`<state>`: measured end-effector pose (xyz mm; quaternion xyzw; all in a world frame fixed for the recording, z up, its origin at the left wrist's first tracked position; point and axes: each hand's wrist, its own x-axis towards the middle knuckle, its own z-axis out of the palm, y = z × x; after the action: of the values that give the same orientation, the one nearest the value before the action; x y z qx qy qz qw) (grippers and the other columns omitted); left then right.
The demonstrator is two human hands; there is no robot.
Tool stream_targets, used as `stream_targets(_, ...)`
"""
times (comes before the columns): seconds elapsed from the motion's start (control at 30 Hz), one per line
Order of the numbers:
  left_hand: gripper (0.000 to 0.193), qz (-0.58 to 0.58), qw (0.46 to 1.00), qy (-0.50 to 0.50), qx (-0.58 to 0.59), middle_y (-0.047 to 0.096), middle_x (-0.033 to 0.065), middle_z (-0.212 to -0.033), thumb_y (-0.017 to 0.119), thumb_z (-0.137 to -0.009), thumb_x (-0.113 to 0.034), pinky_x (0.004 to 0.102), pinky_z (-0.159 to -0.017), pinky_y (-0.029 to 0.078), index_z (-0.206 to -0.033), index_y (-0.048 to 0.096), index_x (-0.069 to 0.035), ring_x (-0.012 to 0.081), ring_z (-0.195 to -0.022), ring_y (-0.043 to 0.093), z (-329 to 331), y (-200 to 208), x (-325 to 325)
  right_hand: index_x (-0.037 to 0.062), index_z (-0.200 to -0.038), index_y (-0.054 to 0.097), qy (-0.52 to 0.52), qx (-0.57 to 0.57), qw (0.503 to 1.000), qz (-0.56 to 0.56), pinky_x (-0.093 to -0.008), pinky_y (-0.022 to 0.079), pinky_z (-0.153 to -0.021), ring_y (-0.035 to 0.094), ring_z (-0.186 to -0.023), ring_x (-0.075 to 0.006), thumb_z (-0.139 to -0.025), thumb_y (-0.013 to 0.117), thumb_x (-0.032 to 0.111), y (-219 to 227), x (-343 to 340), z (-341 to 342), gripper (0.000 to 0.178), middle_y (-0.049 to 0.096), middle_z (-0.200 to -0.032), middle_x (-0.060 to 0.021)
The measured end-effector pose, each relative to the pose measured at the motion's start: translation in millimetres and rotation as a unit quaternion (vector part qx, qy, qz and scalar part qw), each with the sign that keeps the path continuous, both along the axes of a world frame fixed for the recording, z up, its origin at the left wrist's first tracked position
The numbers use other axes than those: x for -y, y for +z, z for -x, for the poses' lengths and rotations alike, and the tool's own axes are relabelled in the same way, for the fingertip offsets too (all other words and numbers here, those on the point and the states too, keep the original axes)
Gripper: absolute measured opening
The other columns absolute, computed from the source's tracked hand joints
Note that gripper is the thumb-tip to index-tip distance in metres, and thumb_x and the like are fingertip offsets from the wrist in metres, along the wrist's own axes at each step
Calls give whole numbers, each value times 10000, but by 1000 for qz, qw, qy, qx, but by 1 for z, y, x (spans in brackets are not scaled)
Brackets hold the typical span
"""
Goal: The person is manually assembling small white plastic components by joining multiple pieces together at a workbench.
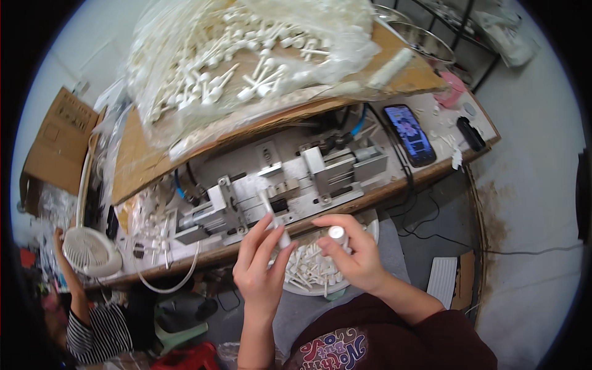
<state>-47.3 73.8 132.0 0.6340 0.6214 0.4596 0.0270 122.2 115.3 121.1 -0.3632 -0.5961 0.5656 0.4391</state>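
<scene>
My left hand [259,274] pinches a white plastic stick-shaped part [266,201] with a wider, cap-like end, its thin end pointing up at the metal fixture [282,188]. A short white cylindrical cap [337,232] sits between the thumb and fingers of my right hand [361,256], its round end facing up. Both hands are in front of the bench edge, apart from each other. Beneath them is a pale round basin [375,226] holding many white stick parts [302,271]. Metal clamp blocks [336,169] stand on either side of the fixture.
A cardboard sheet [142,163] over the bench bears a plastic bag [154,49] of white parts. A phone [410,135] lies at the right with cables beside it. Left are a white fan [92,251], a cardboard box [55,142] and another person in a striped shirt [98,333].
</scene>
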Motion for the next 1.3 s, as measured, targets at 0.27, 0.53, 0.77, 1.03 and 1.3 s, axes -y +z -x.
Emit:
stream_targets(0.27,302,14,989,7,-147,715,31,-1128,805,-702,-124,276,-615,499,-988,736,-54,173,-658,642,14,-17,-25,-24,-1283,525,32,58,997,30,-291,455,-928,608,-1082,-202,-961,591,105,1,4,-9,353,622,-1193,-142)
stream_targets(0.53,276,57,991,24,-122,708,19,-1153,803,-703,-146,271,-578,492,-967,746,-85,175,-590,625,21,-14,-29,-16,-1382,457,71,60,996,-12,-287,488,-839,605,-890,-162,-968,540,43,4,-1,-10,426,628,-1032,-111)
stream_targets(0.77,304,61,990,9,-124,719,74,-1112,834,-668,-136,248,-571,512,-944,753,-40,156,-581,654,21,-8,-34,-63,-1435,358,89,84,988,-98,-318,488,-937,600,-1152,-272,-944,590,39,2,-6,-9,552,540,-1328,-209)
stream_targets(1.03,339,85,996,-10,-25,717,107,-1110,825,-704,-80,241,-571,519,-1026,733,-30,124,-621,661,17,-6,-28,-67,-1495,199,90,130,976,-151,-353,539,-821,684,-986,-335,-902,649,83,5,-8,-13,760,469,-1406,-282)
stream_targets(1.3,315,159,955,-156,196,674,62,-802,869,-659,-44,205,-565,466,-930,719,15,87,-621,608,-16,18,5,-33,-1522,144,122,215,944,-217,-404,517,-540,652,-586,-331,-807,707,140,0,-5,-15,926,663,-1016,-249)
